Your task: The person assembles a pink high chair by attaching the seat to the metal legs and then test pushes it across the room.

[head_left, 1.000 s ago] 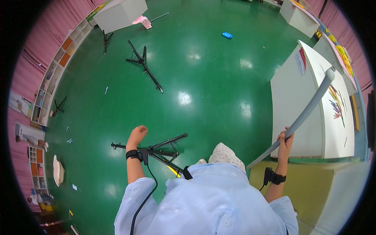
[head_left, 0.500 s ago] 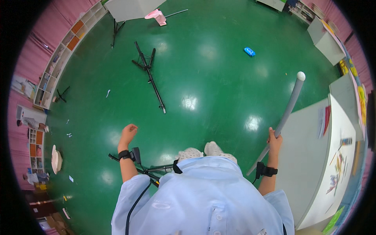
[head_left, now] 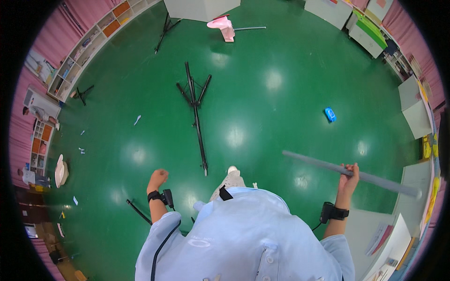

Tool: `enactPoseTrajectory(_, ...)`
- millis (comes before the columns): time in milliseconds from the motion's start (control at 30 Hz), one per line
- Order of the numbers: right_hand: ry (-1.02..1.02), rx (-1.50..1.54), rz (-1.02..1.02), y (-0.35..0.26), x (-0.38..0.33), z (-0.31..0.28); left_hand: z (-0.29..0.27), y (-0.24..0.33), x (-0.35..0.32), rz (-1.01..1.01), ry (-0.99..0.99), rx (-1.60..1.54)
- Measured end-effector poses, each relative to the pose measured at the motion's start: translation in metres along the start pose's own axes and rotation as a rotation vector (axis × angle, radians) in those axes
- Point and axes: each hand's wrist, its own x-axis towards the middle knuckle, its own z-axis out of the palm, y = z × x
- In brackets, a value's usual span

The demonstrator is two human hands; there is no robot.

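Observation:
My right hand (head_left: 348, 180) is closed around a long grey pole (head_left: 384, 182) near its middle. The pole lies roughly level across the right side, with a rounded pale cap at its right end. Its thinner end points left over the green floor. At the left, my left hand (head_left: 158, 177) hangs with loosely curled fingers and nothing visible in them. A folded black tripod stand (head_left: 198, 131) lies on the floor ahead, between my hands and farther off. Another black stand leg (head_left: 138, 211) shows just below my left hand, the rest hidden by my body.
A blue soft pack (head_left: 330, 114) lies on the floor to the right. Far ahead are a pink plastic piece (head_left: 228, 32) with a rod and another black stand (head_left: 164, 35). A white table (head_left: 370, 225) stands close at right. Two people are at the far left, near shelves (head_left: 84, 51).
The pole has swung from steeply upright to nearly level, its capped end now to the right. The view has shifted forward and turned; the white table has dropped back, and one foot is stepping ahead.

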Motion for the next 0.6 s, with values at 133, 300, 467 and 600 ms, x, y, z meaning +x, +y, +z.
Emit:
enactPoseTrajectory(133, 0.006, 0.344, 0.024, -0.003, 0.059, 0.078, -0.026, 0.132, 0.125, 0.191, -0.021, 0.085)
enactPoseTrajectory(300, 0.168, 0.648, 0.137, 0.055, 0.155, 0.129, -0.048, 0.250, 0.263, 0.322, -0.026, 0.098)
enactPoseTrajectory(467, 0.294, 0.755, 0.248, 0.143, 0.273, 0.166, -0.054, 0.289, 0.386, 0.316, 0.006, 0.179)
enactPoseTrajectory(600, 0.417, 0.712, 0.343, 0.190, 0.370, 0.245, -0.075, 0.298, 0.457, 0.100, -0.051, 0.140)
